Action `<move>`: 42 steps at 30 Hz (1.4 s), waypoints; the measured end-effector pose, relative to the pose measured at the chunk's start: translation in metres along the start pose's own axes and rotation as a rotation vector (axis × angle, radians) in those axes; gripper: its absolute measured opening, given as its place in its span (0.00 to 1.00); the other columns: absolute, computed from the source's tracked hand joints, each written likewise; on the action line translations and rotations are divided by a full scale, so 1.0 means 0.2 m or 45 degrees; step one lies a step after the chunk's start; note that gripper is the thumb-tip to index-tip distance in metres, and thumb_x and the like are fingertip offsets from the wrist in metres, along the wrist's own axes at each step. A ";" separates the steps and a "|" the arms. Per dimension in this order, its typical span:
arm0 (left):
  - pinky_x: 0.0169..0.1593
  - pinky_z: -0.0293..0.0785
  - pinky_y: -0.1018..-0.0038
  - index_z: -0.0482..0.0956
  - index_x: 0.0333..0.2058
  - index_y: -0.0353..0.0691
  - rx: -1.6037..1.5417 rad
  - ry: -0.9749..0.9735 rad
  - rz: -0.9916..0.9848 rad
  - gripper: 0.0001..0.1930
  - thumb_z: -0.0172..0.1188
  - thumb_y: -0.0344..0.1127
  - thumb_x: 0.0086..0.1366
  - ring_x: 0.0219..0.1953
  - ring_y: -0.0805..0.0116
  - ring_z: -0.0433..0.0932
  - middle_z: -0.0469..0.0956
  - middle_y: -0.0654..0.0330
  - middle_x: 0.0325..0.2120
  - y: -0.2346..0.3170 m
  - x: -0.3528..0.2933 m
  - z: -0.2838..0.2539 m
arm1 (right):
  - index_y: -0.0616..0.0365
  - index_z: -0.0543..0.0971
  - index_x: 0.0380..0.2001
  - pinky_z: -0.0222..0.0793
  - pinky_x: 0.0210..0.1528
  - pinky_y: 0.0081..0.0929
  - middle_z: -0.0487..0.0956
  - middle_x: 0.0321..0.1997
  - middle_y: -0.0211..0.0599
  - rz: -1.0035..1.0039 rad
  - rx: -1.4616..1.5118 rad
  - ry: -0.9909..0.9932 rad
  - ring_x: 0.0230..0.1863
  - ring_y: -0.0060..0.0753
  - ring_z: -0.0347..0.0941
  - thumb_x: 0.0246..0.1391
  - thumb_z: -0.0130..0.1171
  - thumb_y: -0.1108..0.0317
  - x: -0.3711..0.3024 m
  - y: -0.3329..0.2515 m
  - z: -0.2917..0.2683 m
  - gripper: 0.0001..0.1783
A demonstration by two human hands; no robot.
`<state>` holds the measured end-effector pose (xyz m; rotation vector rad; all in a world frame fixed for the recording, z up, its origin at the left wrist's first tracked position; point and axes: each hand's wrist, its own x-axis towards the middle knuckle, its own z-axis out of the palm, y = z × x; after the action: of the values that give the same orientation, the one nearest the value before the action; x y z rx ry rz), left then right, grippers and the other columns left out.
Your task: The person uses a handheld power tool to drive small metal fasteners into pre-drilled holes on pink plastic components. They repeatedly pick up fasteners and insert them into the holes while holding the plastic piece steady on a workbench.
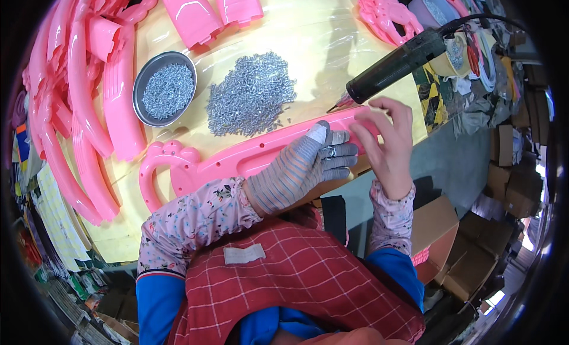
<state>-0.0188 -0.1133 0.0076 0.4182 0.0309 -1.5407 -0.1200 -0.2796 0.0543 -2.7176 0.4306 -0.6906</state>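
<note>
Apron: red checked bib [296, 280] fills the lower frame, over blue sleeves with floral oversleeves; cut off by the bottom edge.
Left hand: [302, 164] in a striped grey knit glove, palm down on the pink plastic part [237, 161]. Fingers curled over its near edge, with a few small silver screws pinched between the fingertips, as far as the blur lets me tell.
Right hand: [388, 140] bare, fingers loosely spread, resting on the right end of the same part. Fingertips touch the top face; nothing is closed inside the hand.
Pink plastic part: long, flat, glossy bar lying across the front edge of the table [320, 42]. It ends on the left in a looped, scalloped handle shape. Small holes run along its face. Its middle and right end are covered by both hands, so the full outline is not readable.
Electric screwdriver: [397, 63] dark barrel, bit tip just above the right end of the part, not held by either hand. Cable runs off to the upper right.
Screw heap: [252, 93] loose silver screws on the tabletop, just beyond the part.
Metal bowl: [164, 88] round, holding more screws, left of the heap.
Pink mouldings: [77, 102] curved pieces stacked at the left and along the far edge, cut off by the rim.
Cardboard boxes: [468, 250] on the floor at the right, dim and distorted.
</note>
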 end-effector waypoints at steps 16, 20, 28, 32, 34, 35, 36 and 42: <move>0.65 0.72 0.63 0.70 0.59 0.29 0.271 0.333 0.330 0.38 0.50 0.64 0.71 0.61 0.55 0.75 0.75 0.47 0.56 0.28 -0.42 -0.07 | 0.58 0.85 0.33 0.70 0.47 0.34 0.80 0.39 0.35 0.197 0.317 0.144 0.46 0.40 0.73 0.41 0.74 0.76 -0.26 -0.05 -0.10 0.13; 0.65 0.72 0.64 0.67 0.61 0.26 0.165 0.334 0.379 0.36 0.48 0.59 0.74 0.62 0.55 0.73 0.72 0.45 0.59 0.34 -0.51 -0.12 | 0.57 0.85 0.34 0.71 0.48 0.36 0.80 0.41 0.34 0.003 0.008 0.211 0.45 0.40 0.74 0.39 0.75 0.77 -0.28 0.02 -0.03 0.15; 0.72 0.54 0.58 0.65 0.66 0.35 1.726 0.855 1.051 0.32 0.49 0.53 0.74 0.70 0.51 0.62 0.63 0.49 0.68 0.69 -0.71 -0.29 | 0.58 0.85 0.37 0.72 0.45 0.34 0.81 0.44 0.37 0.011 -0.039 0.313 0.44 0.41 0.76 0.51 0.65 0.77 -0.34 0.06 -0.07 0.09; 0.72 0.51 0.51 0.67 0.67 0.43 3.154 1.054 0.961 0.37 0.56 0.61 0.67 0.70 0.40 0.59 0.64 0.42 0.66 0.67 -0.70 -0.25 | 0.64 0.84 0.41 0.74 0.45 0.29 0.83 0.39 0.43 0.543 0.609 -0.092 0.39 0.35 0.78 0.59 0.56 0.78 -0.43 0.14 -0.13 0.10; 0.69 0.55 0.50 0.68 0.65 0.42 3.178 0.902 1.033 0.39 0.61 0.62 0.63 0.67 0.38 0.63 0.66 0.40 0.64 0.58 -0.69 -0.18 | 0.66 0.84 0.43 0.74 0.46 0.29 0.83 0.39 0.42 0.986 1.146 -0.900 0.40 0.32 0.79 0.60 0.57 0.77 -0.45 0.16 -0.17 0.10; 0.66 0.60 0.50 0.67 0.65 0.41 2.962 0.738 0.995 0.41 0.63 0.61 0.62 0.62 0.38 0.67 0.68 0.39 0.60 0.51 -0.66 -0.14 | 0.67 0.83 0.43 0.74 0.45 0.27 0.83 0.41 0.43 0.904 1.107 -0.881 0.40 0.31 0.79 0.62 0.56 0.75 -0.46 0.10 -0.12 0.11; 0.64 0.63 0.49 0.64 0.65 0.37 2.776 0.445 1.060 0.44 0.66 0.60 0.59 0.58 0.40 0.69 0.69 0.39 0.57 0.45 -0.63 -0.16 | 0.69 0.82 0.43 0.74 0.44 0.26 0.83 0.42 0.44 0.823 1.069 -0.861 0.40 0.30 0.79 0.64 0.55 0.73 -0.47 0.00 -0.02 0.11; 0.62 0.66 0.56 0.64 0.65 0.32 3.100 0.628 0.548 0.51 0.75 0.51 0.44 0.57 0.47 0.71 0.71 0.46 0.57 0.18 -0.55 -0.16 | 0.68 0.82 0.44 0.75 0.42 0.25 0.83 0.46 0.41 0.576 1.112 -0.749 0.41 0.29 0.79 0.63 0.55 0.73 -0.42 -0.04 -0.13 0.12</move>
<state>0.0190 -0.0003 0.0178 2.3844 -1.5275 -0.2161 -0.2024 -0.2478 0.0441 -1.7711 0.4319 0.0735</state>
